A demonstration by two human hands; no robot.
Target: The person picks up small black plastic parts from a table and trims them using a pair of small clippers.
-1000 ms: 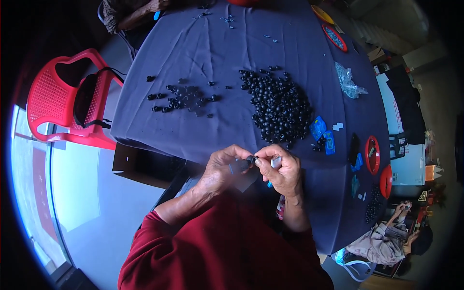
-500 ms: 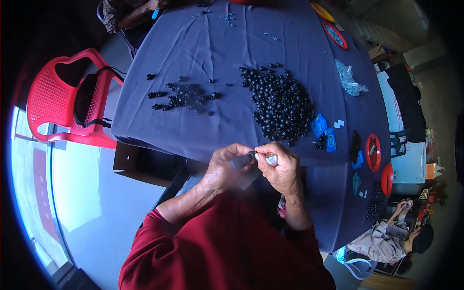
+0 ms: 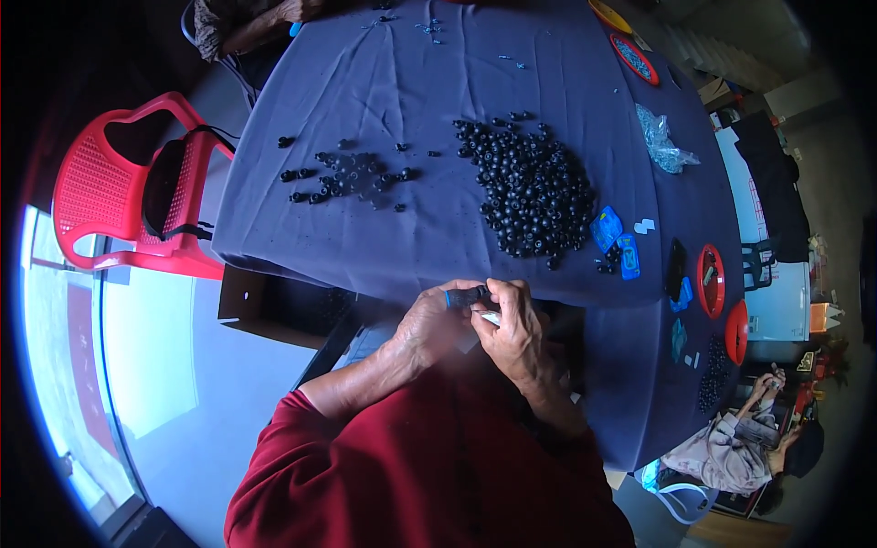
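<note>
My left hand [image 3: 427,320] and my right hand [image 3: 513,333] meet at the table's near edge, both with fingers closed. Between their fingertips sits a small black part [image 3: 483,293], its shape mostly hidden. A dark sleeve-like piece with a blue band [image 3: 462,298] shows at my left fingers; whether it is worn or held I cannot make out. A slim whitish piece [image 3: 491,317] sticks out from my right hand's grip. Beyond my hands lies a big heap of small black round parts [image 3: 534,187]. A smaller, looser group of black parts [image 3: 352,178] is spread to the left.
A dark cloth covers the table [image 3: 402,247]. Blue packets [image 3: 618,239], a clear plastic bag [image 3: 665,142] and a red tray [image 3: 710,280] lie to the right. A red chair [image 3: 100,187] and an open cardboard box [image 3: 274,306] are at left. Another person [image 3: 731,452] sits lower right.
My right hand has turned and dropped slightly, moving in closer to the left hand. The blue band at my left fingers now shows clearly. The heaps are unchanged.
</note>
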